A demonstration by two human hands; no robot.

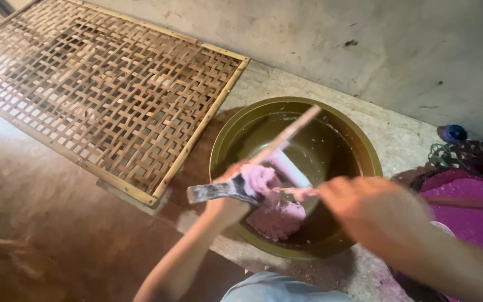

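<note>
Both hands over the olive basin; left hand clamps a brush; right hand pinches a pink-coated stick; scraping should stay above the basin's near rim.

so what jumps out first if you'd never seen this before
The eye lands on the big olive-green basin at centre right, with a lump of pinkish-purple paste inside it. Over it, the left hand grips a flat scraper blade smeared with the same paste, while the blurred right hand reaches in from the right. At upper left, a woven bamboo lattice tray lies flat.
</note>
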